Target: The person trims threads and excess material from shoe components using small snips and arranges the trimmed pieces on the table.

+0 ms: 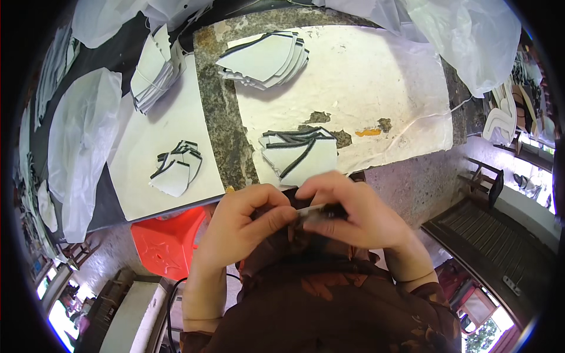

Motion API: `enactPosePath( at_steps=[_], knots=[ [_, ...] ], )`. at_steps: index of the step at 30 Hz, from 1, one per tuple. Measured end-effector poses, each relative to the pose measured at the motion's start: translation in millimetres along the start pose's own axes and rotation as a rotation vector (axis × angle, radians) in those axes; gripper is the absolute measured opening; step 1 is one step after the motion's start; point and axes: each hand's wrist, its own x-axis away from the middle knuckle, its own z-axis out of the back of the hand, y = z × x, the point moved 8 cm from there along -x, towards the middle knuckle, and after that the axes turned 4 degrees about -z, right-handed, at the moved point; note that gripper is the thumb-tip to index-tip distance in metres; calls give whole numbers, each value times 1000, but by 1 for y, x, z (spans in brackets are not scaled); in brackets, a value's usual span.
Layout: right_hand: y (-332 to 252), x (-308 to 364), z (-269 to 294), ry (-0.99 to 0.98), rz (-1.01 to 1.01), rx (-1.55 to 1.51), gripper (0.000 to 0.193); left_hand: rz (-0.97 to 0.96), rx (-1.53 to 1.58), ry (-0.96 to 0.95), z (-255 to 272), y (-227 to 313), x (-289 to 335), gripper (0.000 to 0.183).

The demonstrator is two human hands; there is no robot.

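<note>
My left hand (250,217) and my right hand (359,215) meet in front of my body at the table's near edge. Between their thumbs and fingers is a small whitish piece with a dark part (315,212), blurred and mostly covered by the fingers. Both hands are closed in a pinch on it. Just beyond them lies a loose pile of white cut pieces with black edges (303,156). A smaller group of similar pieces (176,170) rests to the left. Farther back is a fanned stack of white pieces (265,59).
A tied bundle of white pieces (156,73) stands at the back left. White sheets (365,70) cover parts of the speckled tabletop (226,117). Plastic bags (82,147) lie around the edges. A red plastic stool (168,244) is below the table at left; a wooden bench (494,241) is at right.
</note>
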Motion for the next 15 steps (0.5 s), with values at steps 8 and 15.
enactPosePath(
  at_steps=[8,15],
  knots=[
    [13,-11,29,232,-124,-130,11,-741,-763,389,-5,24,9,20],
    [-1,-38,24,155,-130,-6,13,-920,-968,540,-6,11,4,35]
  ],
)
